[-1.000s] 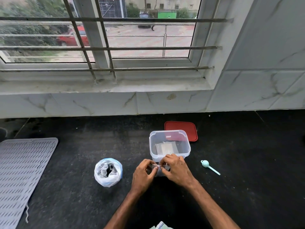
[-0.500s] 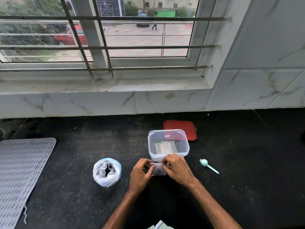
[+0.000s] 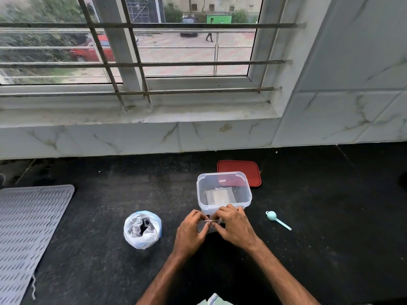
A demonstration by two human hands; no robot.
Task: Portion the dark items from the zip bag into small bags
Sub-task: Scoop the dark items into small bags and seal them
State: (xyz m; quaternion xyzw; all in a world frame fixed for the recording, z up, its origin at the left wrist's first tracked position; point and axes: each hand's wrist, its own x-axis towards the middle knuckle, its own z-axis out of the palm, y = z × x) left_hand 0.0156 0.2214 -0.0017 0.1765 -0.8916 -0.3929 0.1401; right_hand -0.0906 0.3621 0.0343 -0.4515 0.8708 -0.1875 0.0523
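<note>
A small clear bag (image 3: 211,221) stands on the black counter just in front of the clear tub. My left hand (image 3: 191,232) and my right hand (image 3: 231,225) pinch its top strip from either side, fingertips close together. Most of the bag is hidden by my fingers. To the left sits the white zip bag (image 3: 142,230), rolled open, with dark items inside. The clear plastic tub (image 3: 224,190) holds several flat small bags on its floor.
A red lid (image 3: 239,176) lies behind the tub. A pale blue scoop (image 3: 277,219) lies to the right. A grey ribbed mat (image 3: 26,234) covers the counter's left end. Something pale (image 3: 213,301) shows at the bottom edge. A tiled wall and window sill stand behind.
My two hands have drawn a little closer together along the top strip of the small bag. The zip bag, tub and scoop have not moved.
</note>
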